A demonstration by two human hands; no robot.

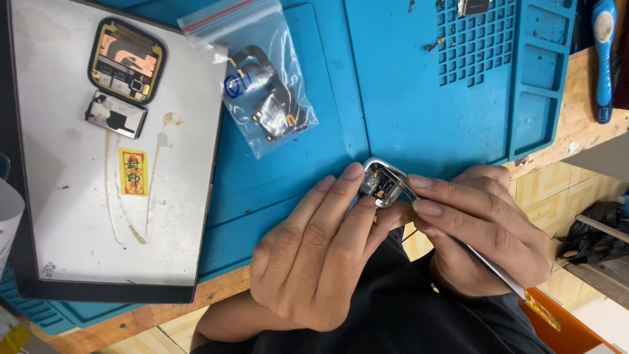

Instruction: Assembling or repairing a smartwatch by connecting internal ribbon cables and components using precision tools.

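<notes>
On the far left of the ribbed blue silicone work mat (406, 85) lies a scuffed white slab (98, 196) bearing a square black watch screen (126, 60). Right of it, on the mat, a clear zip bag (265, 85) holds dark flex parts. At the mat's near edge, the left hand (321, 255) pinches a rounded silver metal watch case (382, 182). The right hand (488, 223) clamps slim steel tweezers (485, 265), tips inside the case.

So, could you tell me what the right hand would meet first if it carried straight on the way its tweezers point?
The right hand aims its tweezers up-left into the open watch case, so it would probably meet the case first.
</notes>
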